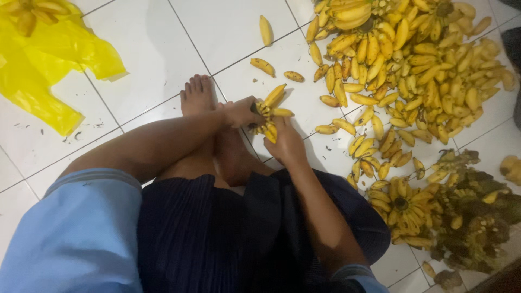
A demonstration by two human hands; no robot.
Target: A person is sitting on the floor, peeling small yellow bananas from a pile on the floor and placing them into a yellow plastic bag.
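Seated person on white tiled floor (163, 49), seen from above.

Left hand (239, 111) — closed around the stem end of a small banana cluster (269, 116), fingers wrapped tight at its near side.

Right hand (286, 145) — just below the same cluster, cupping its underside; the fingers are hidden beneath the fruit, so how firmly it grips cannot be told.

Banana cluster — yellow, short fruits fanned out, held between the two hands just above the floor, beside the bare foot (197, 95) that lies left of the left hand.

Large banana heap (412, 65) — loose fruits and whole hands of bananas, up and to the right of both hands, well within reach.

Stray single bananas (264, 30) — several lying apart on the tiles above the hands, between them and the heap.

Darker, greenish bunches (472, 217) — right of the right forearm, next to a bright yellow bunch (404, 209).

Yellow plastic bag (49, 65) — crumpled, far to the left of the left hand, with a few bananas on its upper corner.

Clothing — light blue sleeves (81, 228), dark skirt (217, 233) across the lap.
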